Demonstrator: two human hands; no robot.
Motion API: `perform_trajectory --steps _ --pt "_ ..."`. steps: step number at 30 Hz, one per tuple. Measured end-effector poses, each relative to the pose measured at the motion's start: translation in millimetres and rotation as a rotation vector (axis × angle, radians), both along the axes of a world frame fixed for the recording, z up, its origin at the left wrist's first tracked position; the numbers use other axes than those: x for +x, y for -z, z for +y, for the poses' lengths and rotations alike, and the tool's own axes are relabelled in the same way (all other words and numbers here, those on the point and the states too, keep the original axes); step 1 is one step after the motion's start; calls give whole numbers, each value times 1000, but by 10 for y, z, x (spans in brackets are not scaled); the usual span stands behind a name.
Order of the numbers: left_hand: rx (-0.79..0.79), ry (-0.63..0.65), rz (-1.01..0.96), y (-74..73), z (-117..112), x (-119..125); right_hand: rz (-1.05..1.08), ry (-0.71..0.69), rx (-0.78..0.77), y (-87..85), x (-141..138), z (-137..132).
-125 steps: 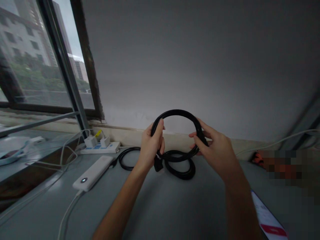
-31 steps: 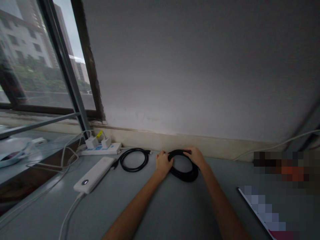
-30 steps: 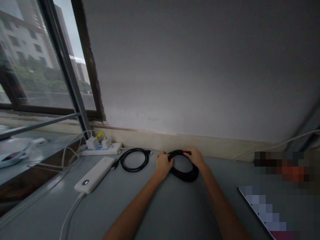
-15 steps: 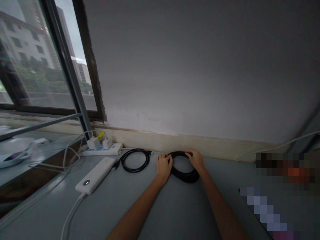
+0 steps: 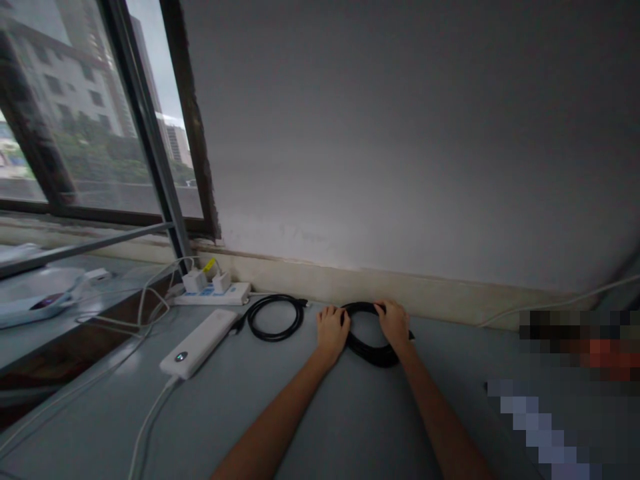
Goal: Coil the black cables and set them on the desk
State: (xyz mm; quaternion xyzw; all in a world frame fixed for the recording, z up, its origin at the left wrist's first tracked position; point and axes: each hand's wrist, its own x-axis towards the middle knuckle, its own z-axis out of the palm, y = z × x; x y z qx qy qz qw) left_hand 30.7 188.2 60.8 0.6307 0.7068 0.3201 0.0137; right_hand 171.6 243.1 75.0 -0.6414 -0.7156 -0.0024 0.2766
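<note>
A: In the head view, where is the thing at the hands?
B: The black cable coil (image 5: pixel 383 357) lies flat on the grey table (image 5: pixel 215 400), in the lower middle of the frame, near the foot of the wall (image 5: pixel 390 147).
A: And how are the hands?
B: The left hand (image 5: pixel 331 331) is at the coil's left side, fingers half bent and touching it. The right hand (image 5: pixel 395 325) is at its upper right, also half curled, with fingertips on the loops. Whether they grip or only rest, I cannot tell.
A: How would this coil handle?
B: In my judgement, rather light, bendable but a little springy, so the loops may open. It does not look fragile; the smooth cover could slip somewhat. I would hold it at two opposite sides, all loops together.
A: Is any writing readable?
B: None that I can read. On the white power bank (image 5: pixel 205 341), lower left, a small display (image 5: pixel 181 357) is lit, but too small. Behind it, the power strip (image 5: pixel 237 293) has blue marks, and a yellow tag (image 5: pixel 209 265) is by the chargers (image 5: pixel 194 281); no words are clear. The smaller cable (image 5: pixel 273 338) shows no label.
</note>
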Motion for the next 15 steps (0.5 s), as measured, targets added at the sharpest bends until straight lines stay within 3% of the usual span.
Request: perform_trajectory --steps 15 --pt "-5 1 -17 -24 -21 -2 55 -21 14 8 8 25"
